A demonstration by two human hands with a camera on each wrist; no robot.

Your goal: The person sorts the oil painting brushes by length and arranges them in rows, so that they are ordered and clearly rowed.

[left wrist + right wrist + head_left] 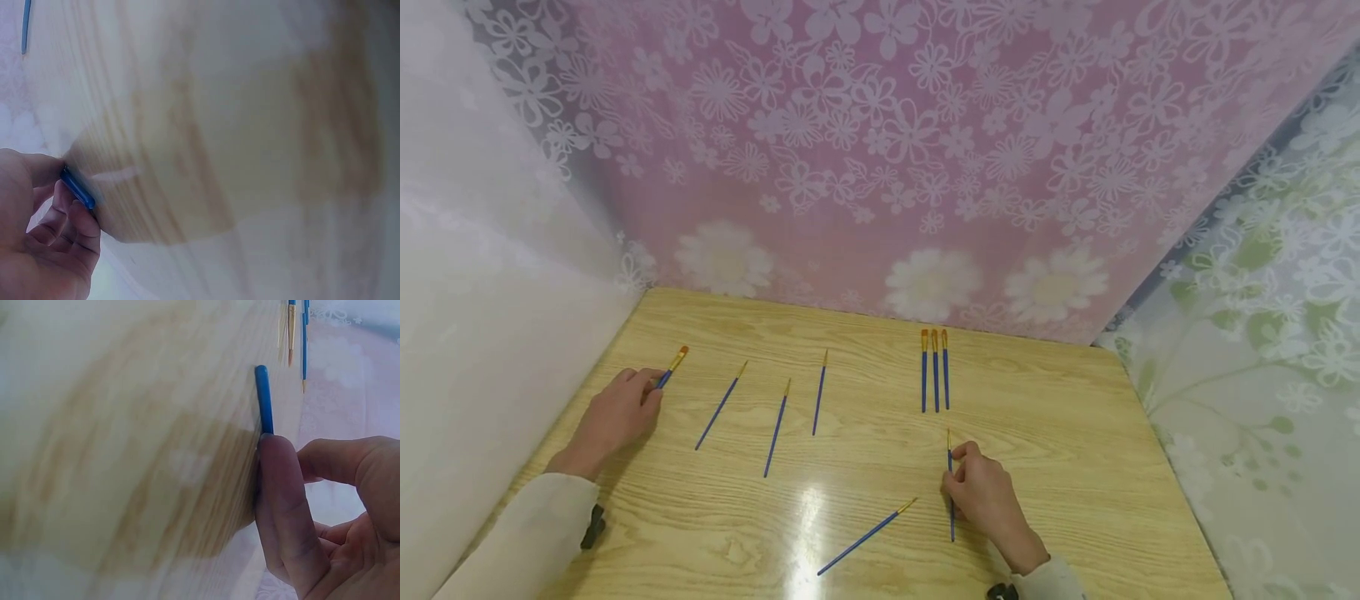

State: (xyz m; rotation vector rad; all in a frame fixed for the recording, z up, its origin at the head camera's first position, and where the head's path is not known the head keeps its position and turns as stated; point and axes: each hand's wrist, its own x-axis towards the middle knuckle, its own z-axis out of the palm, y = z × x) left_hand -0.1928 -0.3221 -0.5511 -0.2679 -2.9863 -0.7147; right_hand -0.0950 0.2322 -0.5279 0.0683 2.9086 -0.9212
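At the left edge of the table my left hand [619, 417] pinches a flat paintbrush [678, 358] with a blue handle, gold ferrule and orange bristles. In the left wrist view the blue handle end [78, 187] shows between thumb and fingers. My right hand [988, 493] grips a thin blue paintbrush [952, 527] near the table's front right, its tip pointing away from me. The right wrist view shows that brush's handle [264, 400] sticking out past the fingertips. Right of the middle, three flat brushes [936, 375] lie side by side at the back.
Thin blue brushes lie apart on the wooden table [1075, 433]: a slanted one [718, 412], a middle one [777, 433], an upright-lying one [819, 398] and a front one [865, 536]. A pink flowered curtain [850, 167] stands behind; pale walls flank both sides.
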